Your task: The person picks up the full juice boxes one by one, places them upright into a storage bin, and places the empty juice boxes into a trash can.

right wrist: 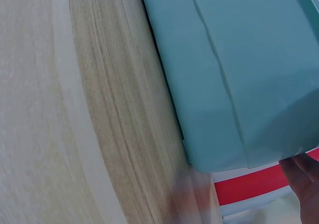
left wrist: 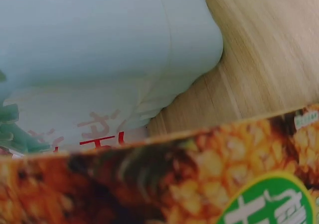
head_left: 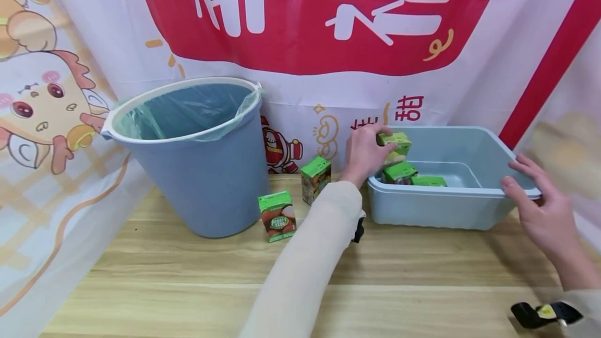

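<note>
My left hand pinches a yellow-green juice box over the left end of a pale blue plastic tub. Below it, inside the tub, lie a green-topped box and another green box. At the tub's right end, my right hand grips the rim; part of that hand also shows against the tub wall in the right wrist view. A box with a pineapple picture fills the lower left wrist view, close to the camera.
A blue-grey bin with a clear liner stands on the wooden table at left. Beside it are two upright juice boxes, one red-fronted, one brown-fronted. A printed cloth hangs behind.
</note>
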`<state>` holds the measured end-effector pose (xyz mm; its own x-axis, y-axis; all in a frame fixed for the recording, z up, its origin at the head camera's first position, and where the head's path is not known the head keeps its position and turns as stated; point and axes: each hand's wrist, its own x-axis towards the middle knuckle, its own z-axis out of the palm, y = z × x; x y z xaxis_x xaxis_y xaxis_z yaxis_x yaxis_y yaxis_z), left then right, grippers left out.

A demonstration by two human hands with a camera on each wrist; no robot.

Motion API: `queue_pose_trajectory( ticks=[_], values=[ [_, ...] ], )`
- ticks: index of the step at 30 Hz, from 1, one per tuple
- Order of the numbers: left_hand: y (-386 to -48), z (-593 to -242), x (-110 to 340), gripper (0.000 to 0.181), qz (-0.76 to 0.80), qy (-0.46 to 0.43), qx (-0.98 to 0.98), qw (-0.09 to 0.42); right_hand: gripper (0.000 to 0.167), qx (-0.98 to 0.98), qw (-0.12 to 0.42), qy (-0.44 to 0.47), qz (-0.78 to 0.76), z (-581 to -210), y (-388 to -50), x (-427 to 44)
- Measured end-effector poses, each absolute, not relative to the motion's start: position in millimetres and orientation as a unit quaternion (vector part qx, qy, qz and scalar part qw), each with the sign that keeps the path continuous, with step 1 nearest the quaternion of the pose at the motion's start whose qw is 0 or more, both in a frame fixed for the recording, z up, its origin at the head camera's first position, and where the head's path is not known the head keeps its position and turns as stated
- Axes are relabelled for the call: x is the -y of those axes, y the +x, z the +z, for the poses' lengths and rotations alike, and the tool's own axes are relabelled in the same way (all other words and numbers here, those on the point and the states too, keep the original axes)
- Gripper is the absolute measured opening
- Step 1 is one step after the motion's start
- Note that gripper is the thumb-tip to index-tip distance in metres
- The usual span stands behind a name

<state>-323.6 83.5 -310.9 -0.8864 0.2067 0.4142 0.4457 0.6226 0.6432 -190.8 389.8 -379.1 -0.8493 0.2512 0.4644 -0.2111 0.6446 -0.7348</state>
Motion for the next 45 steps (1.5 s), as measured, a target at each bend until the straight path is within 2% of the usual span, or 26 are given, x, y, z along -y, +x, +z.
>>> queue_pose_trajectory(
  ticks=[16, 21, 29, 32, 39, 45],
  values=[
    [-324.1, -305.3, -85.1, 0.022, -0.306, -0.189, 0.927, 0.107, 0.054, 0.866, 0.272, -0.009, 0.420, -379.4, -191.0, -392.2],
    [-325.0, -305.0, -86.1, 0.019, -0.308, -0.197, 0.924, 0.107, 0.053, 0.863, 0.273, -0.007, 0.425, -380.3, -191.2, -393.5],
    [-329.5, -301.8, -90.1, 0.036, -0.277, -0.220, 0.934, 0.048, 0.053, 0.863, 0.277, -0.004, 0.423, -380.9, -191.5, -393.2],
    [-329.5, -299.1, -90.4, 0.035, -0.261, -0.220, 0.939, 0.036, 0.053, 0.863, 0.278, -0.004, 0.421, -379.7, -192.0, -391.8],
    [-326.8, -298.8, -87.6, 0.023, -0.344, -0.205, 0.916, 0.033, 0.054, 0.867, 0.271, -0.010, 0.418, -376.4, -192.5, -390.2],
    [-323.9, -303.5, -85.9, 0.025, -0.426, -0.186, 0.884, 0.037, 0.053, 0.863, 0.274, -0.011, 0.423, -378.6, -191.2, -391.0]
  ],
)
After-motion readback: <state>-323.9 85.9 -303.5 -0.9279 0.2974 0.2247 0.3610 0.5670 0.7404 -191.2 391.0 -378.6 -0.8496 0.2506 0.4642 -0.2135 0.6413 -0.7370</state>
